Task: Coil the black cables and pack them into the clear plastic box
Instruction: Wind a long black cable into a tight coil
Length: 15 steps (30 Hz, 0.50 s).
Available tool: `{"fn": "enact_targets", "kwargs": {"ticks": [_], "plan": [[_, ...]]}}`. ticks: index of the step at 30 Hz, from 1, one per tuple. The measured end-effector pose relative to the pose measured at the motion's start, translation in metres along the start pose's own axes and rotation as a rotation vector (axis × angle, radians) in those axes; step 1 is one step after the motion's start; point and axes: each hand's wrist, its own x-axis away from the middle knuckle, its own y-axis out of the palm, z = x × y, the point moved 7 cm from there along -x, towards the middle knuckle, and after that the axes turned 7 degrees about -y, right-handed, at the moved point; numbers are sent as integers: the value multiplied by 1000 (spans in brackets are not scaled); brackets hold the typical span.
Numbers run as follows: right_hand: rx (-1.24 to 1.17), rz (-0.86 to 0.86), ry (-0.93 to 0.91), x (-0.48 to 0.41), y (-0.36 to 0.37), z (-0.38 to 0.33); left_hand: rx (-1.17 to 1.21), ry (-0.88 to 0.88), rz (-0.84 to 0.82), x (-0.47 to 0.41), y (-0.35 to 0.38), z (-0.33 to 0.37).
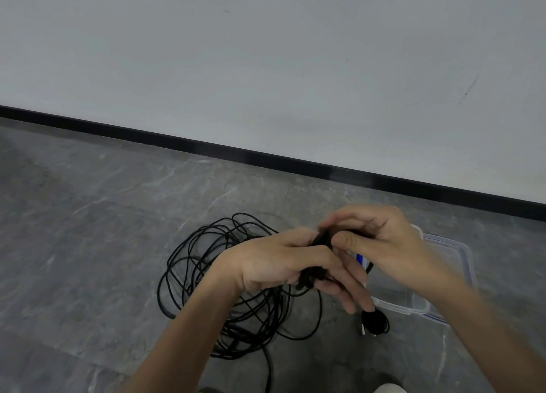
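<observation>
A loose tangle of black cables [206,268] lies on the grey floor, partly behind my left forearm. My left hand [280,262] grips a small black coiled bundle [320,239], and my right hand [381,239] pinches the same bundle from above with thumb and fingers. The clear plastic box [461,262] with blue clips stands on the floor at the right, mostly behind my right hand and forearm. A small finished black coil [375,321] with a metal plug lies on the floor in front of the box.
A grey wall with a black skirting board [266,156] runs across behind the cables. Grey marbled floor [88,230] stretches to the left. A light shoe tip [387,388] shows at the bottom edge.
</observation>
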Motion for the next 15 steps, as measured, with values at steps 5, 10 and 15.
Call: {"fn": "enact_targets", "kwargs": {"ticks": [5, 10, 15], "plan": [[-30, -11, -7, -2, 3, -2, 31, -29, -10, 2, 3, 1], [-15, 18, 0, -6, -3, -2, 66, -34, 64, -1, 3, 2], [-64, -16, 22, -3, -1, -4, 59, -1, 87, -1, 2, 5]]}}
